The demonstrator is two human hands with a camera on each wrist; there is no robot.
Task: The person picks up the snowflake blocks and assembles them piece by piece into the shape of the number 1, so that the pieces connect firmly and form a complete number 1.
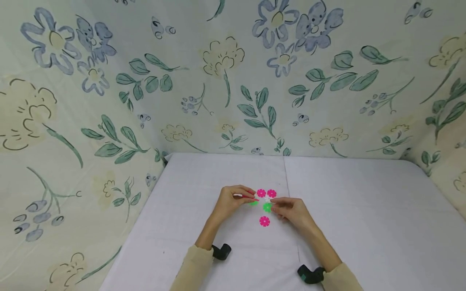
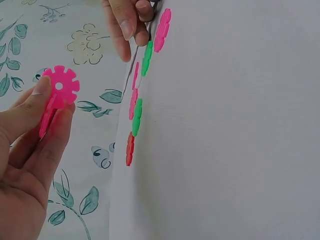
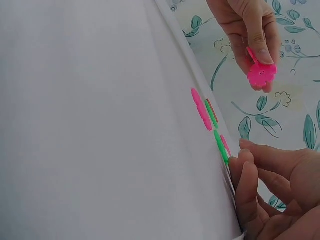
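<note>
My left hand (image 1: 233, 200) pinches two joined pink notched discs (image 2: 61, 87) between thumb and fingers, above the table. One held disc faces the left wrist camera and the other stands nearly edge-on. My right hand (image 1: 293, 210) hovers with loosely bent fingers beside a green disc (image 1: 267, 207); nothing shows between its fingertips (image 3: 245, 145). Around the hands lie two pink discs (image 1: 261, 193) side by side, another green disc (image 1: 253, 203) partly behind my left fingers, and a nearer pink disc (image 1: 264, 221). A red disc (image 2: 130, 148) appears in the left wrist view.
A white cloth (image 1: 204, 178) with a crease covers the table. Floral fabric (image 1: 225, 81) hangs behind and at the sides. Black wrist devices (image 1: 222, 252) sit below both hands.
</note>
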